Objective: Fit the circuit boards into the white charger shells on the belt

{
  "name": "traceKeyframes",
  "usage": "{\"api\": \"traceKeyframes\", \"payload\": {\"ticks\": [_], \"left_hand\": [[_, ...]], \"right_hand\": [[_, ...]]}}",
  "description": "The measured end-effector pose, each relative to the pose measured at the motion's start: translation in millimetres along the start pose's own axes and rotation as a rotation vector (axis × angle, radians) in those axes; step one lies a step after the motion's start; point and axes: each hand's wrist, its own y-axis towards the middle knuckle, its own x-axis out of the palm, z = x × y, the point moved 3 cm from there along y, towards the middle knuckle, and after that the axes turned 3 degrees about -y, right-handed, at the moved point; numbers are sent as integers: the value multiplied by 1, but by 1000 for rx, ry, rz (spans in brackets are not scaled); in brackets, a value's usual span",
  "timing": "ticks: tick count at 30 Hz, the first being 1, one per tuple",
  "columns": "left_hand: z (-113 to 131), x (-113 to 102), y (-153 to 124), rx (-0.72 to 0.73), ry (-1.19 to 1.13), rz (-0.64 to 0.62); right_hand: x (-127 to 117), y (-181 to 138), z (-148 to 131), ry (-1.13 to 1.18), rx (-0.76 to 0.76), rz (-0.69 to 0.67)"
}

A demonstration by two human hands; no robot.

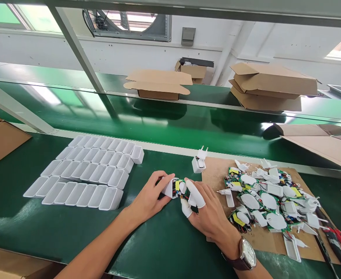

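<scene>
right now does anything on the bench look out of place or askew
Slightly: at the back right, one white case juts out of line, and in front, two left cases sit back from their neighbours. The boards lie jumbled on the cardboard. Nothing looks clearly damaged.

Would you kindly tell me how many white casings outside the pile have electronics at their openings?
2: one white casing held in the left hand; another casing, with a pronged plug on top, standing near the cardboard sheet's far left corner.

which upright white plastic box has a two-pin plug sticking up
The lone white box beyond the right hand, beside the brown cardboard sheet; the boxes in rows show no plug.
</scene>
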Motion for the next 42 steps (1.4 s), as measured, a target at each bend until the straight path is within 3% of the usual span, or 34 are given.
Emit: {"api": "traceKeyframes", "payload": {"ticks": [36,42], "left_hand": [[-2,2,-1,0,-30,19],[-3,9,-3,-26,-134,-60]], "right_hand": [[1,-4,0,-7,-90,22],[0,-3,1,93,-106,-19]]}}
